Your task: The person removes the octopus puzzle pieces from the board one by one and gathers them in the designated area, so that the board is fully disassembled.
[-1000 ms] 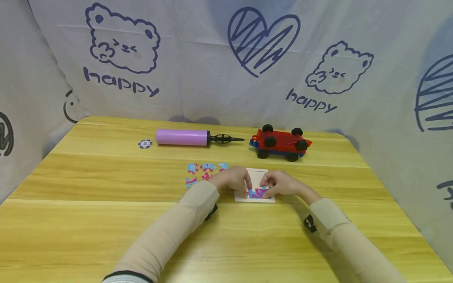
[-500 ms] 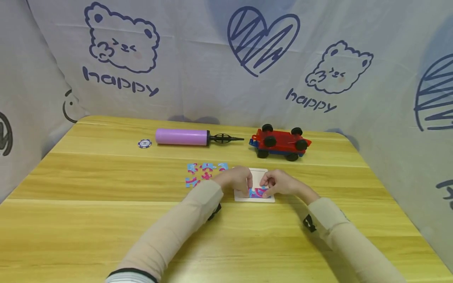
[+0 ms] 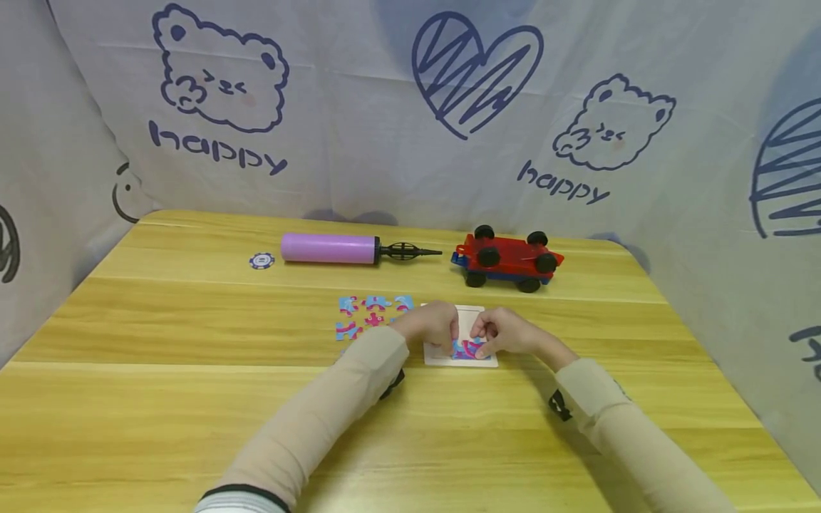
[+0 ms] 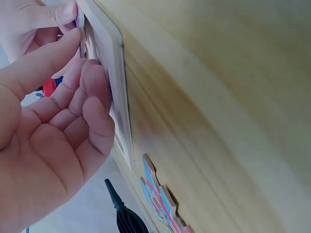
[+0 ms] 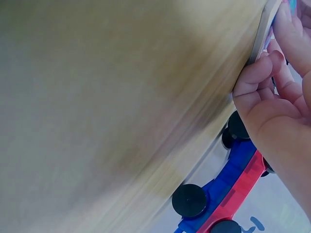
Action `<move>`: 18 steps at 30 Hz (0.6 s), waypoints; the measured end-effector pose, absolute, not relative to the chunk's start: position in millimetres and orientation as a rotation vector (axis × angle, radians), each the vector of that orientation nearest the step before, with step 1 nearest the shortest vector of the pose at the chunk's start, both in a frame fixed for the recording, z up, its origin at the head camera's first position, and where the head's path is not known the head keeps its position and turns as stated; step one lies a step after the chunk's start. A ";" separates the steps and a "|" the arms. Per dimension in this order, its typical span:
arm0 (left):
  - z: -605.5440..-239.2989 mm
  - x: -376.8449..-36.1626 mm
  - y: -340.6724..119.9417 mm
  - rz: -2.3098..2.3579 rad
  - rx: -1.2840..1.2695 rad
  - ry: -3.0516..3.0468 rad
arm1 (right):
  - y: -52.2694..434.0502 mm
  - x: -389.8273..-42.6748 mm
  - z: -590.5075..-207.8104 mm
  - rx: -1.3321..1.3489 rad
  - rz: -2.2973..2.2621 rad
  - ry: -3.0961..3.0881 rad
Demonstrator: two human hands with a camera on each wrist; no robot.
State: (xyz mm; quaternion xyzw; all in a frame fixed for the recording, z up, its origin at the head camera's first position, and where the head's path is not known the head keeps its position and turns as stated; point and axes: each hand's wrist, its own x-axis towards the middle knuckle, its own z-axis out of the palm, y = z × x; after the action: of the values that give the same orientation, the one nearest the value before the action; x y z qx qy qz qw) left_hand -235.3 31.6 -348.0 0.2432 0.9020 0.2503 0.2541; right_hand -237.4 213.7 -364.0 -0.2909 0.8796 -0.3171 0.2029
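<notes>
A shallow white puzzle tray (image 3: pixel 470 317) lies flat on the table, with joined pink, blue and purple jigsaw pieces (image 3: pixel 467 349) along its near side. From the left, my left hand (image 3: pixel 438 328) pinches the left end of these pieces, thumb in front and fingers bent behind. My right hand (image 3: pixel 507 331) holds their right end between thumb and fingers. In the left wrist view, the thumb tip meets the thin edge of a jigsaw piece (image 4: pixel 81 36), and the curled fingers lie close over the tray (image 4: pixel 116 63). The left hand covers the tray's left part in the head view.
Several loose jigsaw pieces (image 3: pixel 374 320) lie left of the tray, partly behind my left wrist. Farther back are a purple hand pump (image 3: pixel 330 249), a poker chip (image 3: pixel 261 261) and red and blue toy cars (image 3: pixel 509 258) stacked wheels up. A printed cloth (image 3: pixel 359 107) hangs behind the table.
My left hand has shifted slightly to the right along the tray, closing in on the pieces. The right hand stays almost still at their right end.
</notes>
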 end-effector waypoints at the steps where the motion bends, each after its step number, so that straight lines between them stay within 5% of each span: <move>1: -347.6 -235.2 31.6 0.694 0.649 2.443 | 213.7 -237.2 -363.9 -0.811 -0.883 2.456; 18: -350.5 -235.1 26.0 0.858 0.590 2.384 | 213.3 -236.9 -364.0 -0.808 -0.875 2.462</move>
State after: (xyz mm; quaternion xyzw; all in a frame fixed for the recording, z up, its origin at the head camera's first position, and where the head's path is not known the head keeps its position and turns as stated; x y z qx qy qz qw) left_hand -235.1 26.0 -350.5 0.2184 0.8832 0.3180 0.2667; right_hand -236.9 213.3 -364.0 -0.2894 0.8816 -0.3134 0.2019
